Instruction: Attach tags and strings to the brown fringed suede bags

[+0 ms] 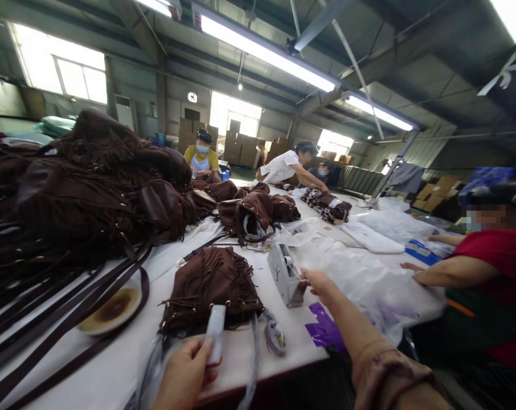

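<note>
My left hand (185,364) pinches a flat whitish strip-shaped piece (216,333) between thumb and fingers, held upright at the near edge of a brown fringed bag (213,282). That bag lies on the white table, with grey-wrapped straps (253,353) hanging from it over the edge. At the end of a grey tape dispenser (286,276), my right hand (320,283) has its fingertips pressed together; any tape in them is too thin to make out. A coiled, wrapped strap end (275,336) rests between the bag and the dispenser.
A tall heap of brown fringed bags (91,176) fills the left, its long straps trailing past a round dish (113,307). Clear plastic bags (360,279) and purple tape pieces (324,327) lie right. A co-worker in red (492,267) sits close by; others work across the table.
</note>
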Available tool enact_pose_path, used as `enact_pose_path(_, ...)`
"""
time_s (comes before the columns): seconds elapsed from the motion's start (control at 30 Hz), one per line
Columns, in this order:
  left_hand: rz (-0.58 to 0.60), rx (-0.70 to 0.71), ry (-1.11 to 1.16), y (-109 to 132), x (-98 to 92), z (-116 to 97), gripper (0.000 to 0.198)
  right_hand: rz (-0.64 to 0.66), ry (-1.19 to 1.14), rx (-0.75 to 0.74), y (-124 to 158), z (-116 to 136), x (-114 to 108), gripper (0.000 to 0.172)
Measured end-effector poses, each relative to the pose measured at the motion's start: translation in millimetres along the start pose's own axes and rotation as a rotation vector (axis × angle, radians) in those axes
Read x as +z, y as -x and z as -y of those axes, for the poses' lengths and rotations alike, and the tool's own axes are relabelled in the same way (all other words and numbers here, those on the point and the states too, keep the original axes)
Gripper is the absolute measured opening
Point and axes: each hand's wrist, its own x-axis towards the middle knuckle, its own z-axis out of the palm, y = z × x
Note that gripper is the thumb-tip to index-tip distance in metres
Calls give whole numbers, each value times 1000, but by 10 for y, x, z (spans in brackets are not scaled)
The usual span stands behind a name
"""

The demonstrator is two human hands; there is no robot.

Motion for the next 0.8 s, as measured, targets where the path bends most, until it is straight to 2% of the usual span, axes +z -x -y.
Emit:
enact_pose_path(0.13,-2,4,-28,-84,-26,64,49,73,-119,157,-29,-126,114,13)
enact_pose_path(0.3,5,-2,-62,-100,-34,76,50,100,-254,105,115,-116,-65,20)
enact_pose_path(0.43,-36,18,-91,-57,-5,49,47,75,-284,72,314,-246,-148,27)
enact_pose_path(0.53,-55,34,-98,-41,16,37,41,80,-256,109,438,-398,-19,23)
enact_pose_path(0.63,-44,57,-136,-35,18,22,38,45,-179,109,448,-506,113,18)
enact_pose_path(0.8,-38,136,-205,28,26,-13,36,52,43,63,503,-546,100,16)
